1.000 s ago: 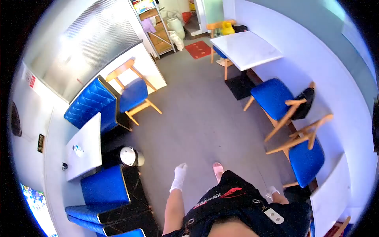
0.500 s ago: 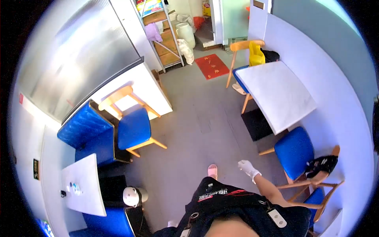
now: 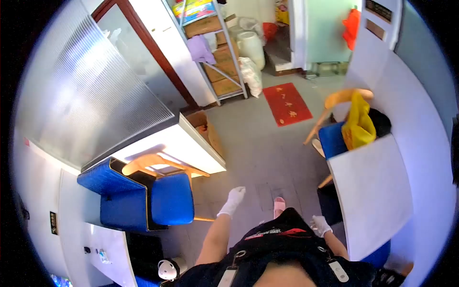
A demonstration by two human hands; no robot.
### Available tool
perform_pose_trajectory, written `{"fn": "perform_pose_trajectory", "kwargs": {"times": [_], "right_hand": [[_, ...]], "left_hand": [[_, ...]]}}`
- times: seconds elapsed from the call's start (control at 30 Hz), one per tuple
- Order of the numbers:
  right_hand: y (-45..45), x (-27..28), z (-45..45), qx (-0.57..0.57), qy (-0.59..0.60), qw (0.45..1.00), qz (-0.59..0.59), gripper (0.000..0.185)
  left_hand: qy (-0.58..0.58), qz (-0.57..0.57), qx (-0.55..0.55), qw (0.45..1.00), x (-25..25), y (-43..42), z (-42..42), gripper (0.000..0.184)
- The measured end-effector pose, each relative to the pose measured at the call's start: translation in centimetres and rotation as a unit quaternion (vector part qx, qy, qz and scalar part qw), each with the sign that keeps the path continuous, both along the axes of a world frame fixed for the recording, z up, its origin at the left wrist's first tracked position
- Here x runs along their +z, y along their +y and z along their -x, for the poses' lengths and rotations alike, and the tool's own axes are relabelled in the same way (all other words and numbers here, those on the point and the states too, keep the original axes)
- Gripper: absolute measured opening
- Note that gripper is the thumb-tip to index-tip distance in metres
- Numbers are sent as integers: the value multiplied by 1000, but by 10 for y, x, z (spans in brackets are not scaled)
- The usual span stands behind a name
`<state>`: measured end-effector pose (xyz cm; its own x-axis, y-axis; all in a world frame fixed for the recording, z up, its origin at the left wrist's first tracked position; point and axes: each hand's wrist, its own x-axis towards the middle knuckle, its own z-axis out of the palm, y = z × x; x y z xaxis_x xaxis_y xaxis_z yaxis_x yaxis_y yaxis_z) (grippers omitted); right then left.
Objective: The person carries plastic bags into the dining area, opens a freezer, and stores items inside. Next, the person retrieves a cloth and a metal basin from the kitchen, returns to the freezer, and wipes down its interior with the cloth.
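Observation:
My left hand [image 3: 234, 200], in a white glove, hangs in front of me above the grey floor, its fingers loosely curled together with nothing visible in them. Lower on the other side, my right hand [image 3: 321, 226] wears a matching glove; its fingers are loosely bent and somewhat apart, holding nothing I can see. The white-topped table [image 3: 373, 191] at the right is the thing closest to that hand. I wear a black apron [image 3: 282, 232] with lettering, and one pink slipper [image 3: 279, 204] shows below it.
A blue chair [image 3: 172, 198] and bench [image 3: 123, 208] stand left by a partition. On the right, a chair holds a yellow bag [image 3: 359, 125]. Ahead lie a red mat [image 3: 288, 104], a shelf with boxes [image 3: 224, 67] and a white jug [image 3: 251, 49]. A white bin [image 3: 168, 269] stands lower left.
I have moved forward, so the mat, shelf and right table appear nearer. My left gloved hand has swung forward into view, while my right has drawn back toward my body.

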<state>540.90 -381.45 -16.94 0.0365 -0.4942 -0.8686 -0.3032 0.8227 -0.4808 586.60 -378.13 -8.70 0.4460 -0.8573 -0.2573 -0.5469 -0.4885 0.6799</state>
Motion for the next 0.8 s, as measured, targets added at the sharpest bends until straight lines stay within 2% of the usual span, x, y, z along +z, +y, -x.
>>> {"fn": "perform_pose_trajectory", "kwargs": {"times": [0.13, 0.2, 0.27, 0.3, 0.33, 0.37, 0.43, 0.53, 0.6, 0.67, 0.7, 0.77, 0.8], "right_hand": [[-170, 18, -85, 84, -38, 990, 103, 26], [-251, 47, -138, 117, -70, 976, 169, 25], [-323, 62, -185, 141, -106, 964, 199, 25], [-358, 67, -207, 148, -123, 961, 199, 25], [-389, 69, -227, 153, -140, 958, 198, 25], [-418, 72, -244, 154, -141, 958, 196, 26], [-471, 80, -276, 148, -137, 960, 191, 27], [-537, 80, -301, 107, -116, 979, 129, 29], [-576, 94, -311, 92, -114, 982, 121, 29], [-621, 97, -310, 81, -109, 982, 131, 30], [-643, 93, -305, 91, -102, 980, 144, 30], [-690, 96, -300, 15, -98, 985, 142, 30], [-714, 95, -296, -22, -105, 985, 134, 29]], "left_hand": [[-48, -108, -83, 989, -18, -56, -56, 28], [-214, -194, -289, 913, -57, -64, -96, 26], [-225, -302, -309, 873, -69, -65, -122, 24], [-125, -341, -152, 919, -79, -66, -134, 29], [-20, -367, 8, 930, -93, -63, -148, 36], [-9, -385, 50, 921, -99, -70, -163, 36], [-46, -434, 7, 900, -111, -107, -198, 35], [-70, -438, -52, 895, -135, -219, -264, 35], [-80, -389, -124, 910, -134, -332, -303, 34], [-169, -358, -180, 900, -120, -470, -323, 30], [-209, -306, -295, 881, -105, -539, -329, 28], [-62, -175, -140, 973, -130, -670, -337, 24], [2, -157, -105, 982, -115, -725, -320, 24]]}}
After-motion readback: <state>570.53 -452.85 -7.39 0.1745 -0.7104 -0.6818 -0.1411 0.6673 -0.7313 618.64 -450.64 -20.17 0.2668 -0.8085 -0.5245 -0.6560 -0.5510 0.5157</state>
